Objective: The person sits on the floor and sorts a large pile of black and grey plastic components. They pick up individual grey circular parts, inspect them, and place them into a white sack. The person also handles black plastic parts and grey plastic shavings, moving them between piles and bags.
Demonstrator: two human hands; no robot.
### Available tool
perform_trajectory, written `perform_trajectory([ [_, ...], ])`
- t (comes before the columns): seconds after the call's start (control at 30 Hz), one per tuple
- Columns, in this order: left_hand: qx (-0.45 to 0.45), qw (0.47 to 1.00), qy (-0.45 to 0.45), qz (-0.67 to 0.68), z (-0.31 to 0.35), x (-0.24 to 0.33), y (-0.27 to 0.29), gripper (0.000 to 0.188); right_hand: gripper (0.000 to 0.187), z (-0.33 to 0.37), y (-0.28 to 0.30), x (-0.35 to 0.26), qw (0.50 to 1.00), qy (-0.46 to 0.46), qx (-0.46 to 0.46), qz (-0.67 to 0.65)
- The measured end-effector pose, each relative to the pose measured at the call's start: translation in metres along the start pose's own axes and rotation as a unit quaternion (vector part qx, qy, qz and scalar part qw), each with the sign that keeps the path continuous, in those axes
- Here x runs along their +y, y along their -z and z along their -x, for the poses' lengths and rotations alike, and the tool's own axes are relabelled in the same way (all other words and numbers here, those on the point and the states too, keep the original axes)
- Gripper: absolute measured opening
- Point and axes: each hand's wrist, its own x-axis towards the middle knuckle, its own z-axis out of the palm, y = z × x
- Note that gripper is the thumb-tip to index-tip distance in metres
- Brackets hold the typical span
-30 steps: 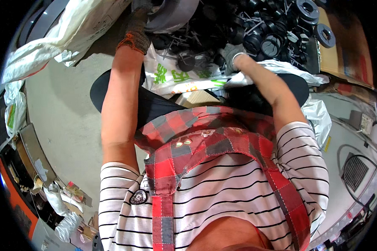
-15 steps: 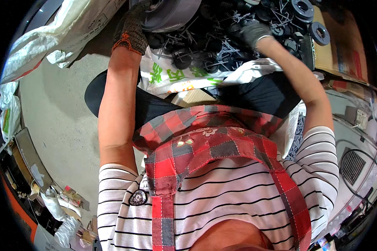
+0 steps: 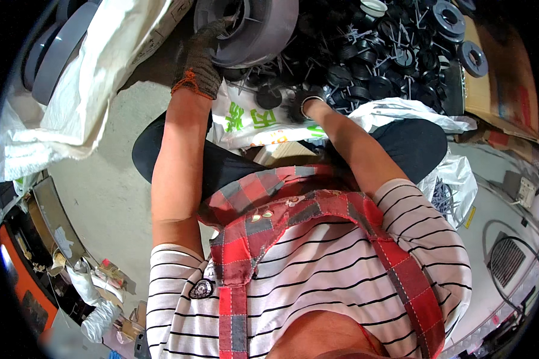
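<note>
My left hand, in a dark knit glove with an orange cuff, grips the near-left rim of a large grey plastic ring-shaped part at the top. My right hand, in a dark glove, is low at the near edge of a heap of black round caps. Its fingers are dark and blurred against the heap, so what they hold cannot be made out. A single black cap lies between my hands on a white printed bag. Thin grey plastic sticks lie among the caps.
Grey flanged rings rest by a cardboard box at the right. A white woven sack stands at the left beside large grey rings. A clear bag of grey sticks is by my right knee; a cable lies behind it.
My right hand has swept left and nearer, from the far right of the heap to its near edge. My left hand stays on the large ring. The whole view has shifted slightly.
</note>
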Motion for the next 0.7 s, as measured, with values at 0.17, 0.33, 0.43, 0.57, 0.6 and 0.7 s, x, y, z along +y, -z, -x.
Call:
perform_trajectory([
  [0.17,0.011,0.998,-0.008,-0.066,-0.010,-0.007,0.008,0.045,0.046,0.009,-0.016,-0.011,0.955,0.005,0.291,-0.058],
  [0.33,0.004,0.952,-0.069,-0.299,-0.040,-0.021,0.041,0.041,0.040,0.004,0.014,0.011,0.981,0.162,0.108,-0.008],
  [0.43,0.029,0.984,-0.014,-0.174,-0.053,-0.031,0.057,0.042,0.036,0.023,0.047,0.025,0.961,0.228,0.137,-0.076],
  [0.57,0.046,0.997,0.031,-0.049,-0.031,-0.023,0.012,0.045,0.033,0.058,0.073,0.085,0.782,0.192,0.247,-0.540],
  [0.6,0.045,0.997,0.028,-0.058,-0.032,-0.023,0.016,0.046,0.038,0.086,0.087,0.085,0.575,0.177,0.203,-0.772],
  [0.7,0.048,0.997,0.030,-0.060,-0.015,-0.016,-0.008,0.046,0.041,0.189,0.125,0.108,0.655,0.014,0.318,-0.685],
])
